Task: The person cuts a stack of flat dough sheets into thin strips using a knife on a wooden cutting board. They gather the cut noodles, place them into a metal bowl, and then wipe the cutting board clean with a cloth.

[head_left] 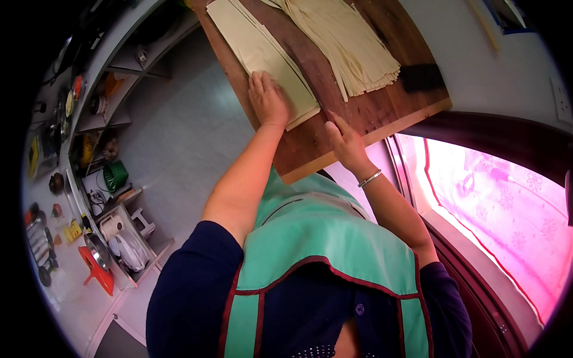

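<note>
My left hand (267, 98) lies flat, fingers stretched out, on a long folded stack of pale dough sheet (258, 45). My right hand (348, 143), with a bracelet at its wrist, is closed near the stack's near right corner. In it is what looks like a knife (323, 110), seen almost edge-on along the dough's right side; most of it is hidden. To the right, a spread bundle of cut noodles (343, 51) rests on the same wooden board (364, 116), its cut ends toward me.
A dark block-like item (421, 77) sits at the board's right edge. Beyond is a window with a pink curtain (501, 203). On the left stand shelves (116, 113) with a green bin (115, 175) and an orange stool-like thing (95, 270). My green apron (316, 238) is close to the board.
</note>
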Tool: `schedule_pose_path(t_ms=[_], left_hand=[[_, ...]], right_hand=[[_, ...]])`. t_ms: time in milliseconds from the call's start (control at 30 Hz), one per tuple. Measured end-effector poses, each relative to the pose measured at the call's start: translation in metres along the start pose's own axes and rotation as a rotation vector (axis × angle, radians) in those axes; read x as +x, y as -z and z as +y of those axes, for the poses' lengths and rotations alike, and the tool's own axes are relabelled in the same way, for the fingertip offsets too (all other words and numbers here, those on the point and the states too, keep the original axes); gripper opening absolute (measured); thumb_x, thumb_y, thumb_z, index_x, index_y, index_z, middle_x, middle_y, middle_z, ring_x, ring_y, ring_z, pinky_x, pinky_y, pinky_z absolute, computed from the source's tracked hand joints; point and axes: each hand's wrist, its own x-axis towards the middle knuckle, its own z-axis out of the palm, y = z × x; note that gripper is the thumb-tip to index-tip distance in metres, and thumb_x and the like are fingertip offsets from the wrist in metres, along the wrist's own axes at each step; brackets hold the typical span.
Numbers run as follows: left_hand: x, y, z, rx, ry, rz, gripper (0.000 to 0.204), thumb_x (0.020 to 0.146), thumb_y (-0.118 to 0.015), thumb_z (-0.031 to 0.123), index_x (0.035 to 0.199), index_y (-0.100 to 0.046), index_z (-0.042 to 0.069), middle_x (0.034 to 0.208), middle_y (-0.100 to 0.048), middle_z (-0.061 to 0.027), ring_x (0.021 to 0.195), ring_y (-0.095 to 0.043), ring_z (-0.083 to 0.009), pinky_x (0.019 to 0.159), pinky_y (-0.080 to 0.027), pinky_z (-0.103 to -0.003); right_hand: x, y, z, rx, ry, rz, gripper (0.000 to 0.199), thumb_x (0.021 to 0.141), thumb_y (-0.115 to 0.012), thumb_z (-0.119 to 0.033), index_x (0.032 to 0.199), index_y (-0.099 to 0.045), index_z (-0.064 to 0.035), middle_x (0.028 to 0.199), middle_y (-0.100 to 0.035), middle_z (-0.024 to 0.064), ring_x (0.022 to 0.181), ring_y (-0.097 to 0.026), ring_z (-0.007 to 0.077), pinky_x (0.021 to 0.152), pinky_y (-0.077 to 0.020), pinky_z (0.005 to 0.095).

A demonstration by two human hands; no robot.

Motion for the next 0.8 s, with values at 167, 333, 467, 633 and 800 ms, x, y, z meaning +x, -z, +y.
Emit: schedule_pose_path(t_ms=[167,333,467,633,800], left_hand=[[-0.002,-0.007,-0.002,0.04,-0.04,0.021,0.048,0.088,-0.05,0.012,0.133,-0.041,0.001,0.144,-0.031,-0.0266,0.133,-0.029,-0.0421,0.11,-0.025,-0.046],[0.0,-0.003,-0.011,-0.025,-0.017,0.011,0.048,0.088,-0.049,0.014,0.133,-0.04,0.0,0.143,-0.031,-0.0277,0.133,-0.03,-0.0429,0.109,-0.025,-0.047],[0.0,0.008,-0.012,-0.035,-0.004,0.003,0.047,0.089,-0.048,0.016,0.133,-0.04,-0.002,0.143,-0.03,-0.0293,0.133,-0.029,-0.0434,0.109,-0.024,-0.048],[-0.038,0.01,0.007,0.046,0.004,-0.078,0.054,0.091,-0.048,0.021,0.136,-0.034,-0.004,0.144,-0.027,-0.0298,0.134,-0.026,-0.0441,0.11,-0.021,-0.05],[-0.069,0.02,0.021,0.039,0.007,-0.119,0.057,0.091,-0.05,0.02,0.138,-0.029,-0.004,0.144,-0.025,-0.0315,0.135,-0.024,-0.0454,0.11,-0.021,-0.051]], right_hand=[[-0.011,-0.009,0.004,0.104,0.099,-0.001,0.048,0.095,-0.05,-0.036,0.132,-0.048,-0.005,0.09,-0.065,0.0107,0.083,-0.062,0.0184,0.079,-0.0477,0.0299],[-0.019,0.004,-0.016,0.167,0.06,-0.008,0.045,0.097,-0.048,-0.031,0.132,-0.047,-0.0017,0.093,-0.062,0.0072,0.087,-0.057,0.0124,0.08,-0.0461,0.0261],[-0.018,0.007,-0.02,0.14,0.018,-0.01,0.047,0.096,-0.048,-0.035,0.131,-0.049,-0.0047,0.091,-0.066,0.0096,0.088,-0.062,0.0174,0.081,-0.0472,0.0295],[0.003,0.001,-0.008,0.115,0.035,-0.006,0.046,0.096,-0.048,-0.035,0.131,-0.049,-0.0046,0.09,-0.066,0.0114,0.081,-0.063,0.0173,0.075,-0.0492,0.0295],[0.002,0.001,-0.015,0.136,0.085,-0.059,0.046,0.095,-0.05,-0.033,0.131,-0.049,-0.0042,0.094,-0.066,0.0146,0.073,-0.063,0.0167,0.068,-0.051,0.031]])
